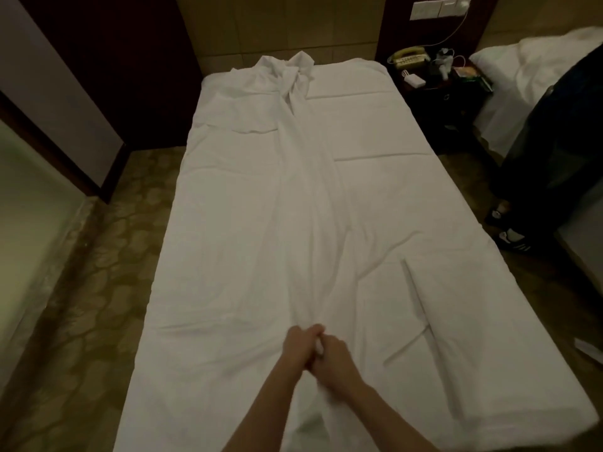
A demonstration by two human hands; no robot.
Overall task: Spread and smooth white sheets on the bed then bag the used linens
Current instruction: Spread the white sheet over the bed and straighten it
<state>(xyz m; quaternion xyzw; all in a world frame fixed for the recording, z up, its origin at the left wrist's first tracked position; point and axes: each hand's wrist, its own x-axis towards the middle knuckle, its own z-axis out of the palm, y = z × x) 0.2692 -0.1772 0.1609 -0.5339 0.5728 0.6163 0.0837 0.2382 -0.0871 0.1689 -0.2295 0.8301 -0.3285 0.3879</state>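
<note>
Dark nightstand [448, 102] holds telephone [409, 57], white charger [414, 79]; wall switches [440, 8] above; patterned carpet [81, 288].

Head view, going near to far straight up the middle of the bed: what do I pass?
Both hands, left hand and right hand, gripping the sheet's near end → long gathered ridge of white sheet → bunched sheet end at the head of the bed → tan padded headboard.

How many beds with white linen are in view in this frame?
2. The near bed with the white sheet fills the centre; a second white-covered bed sits at the upper right edge, mostly cut off.
</note>
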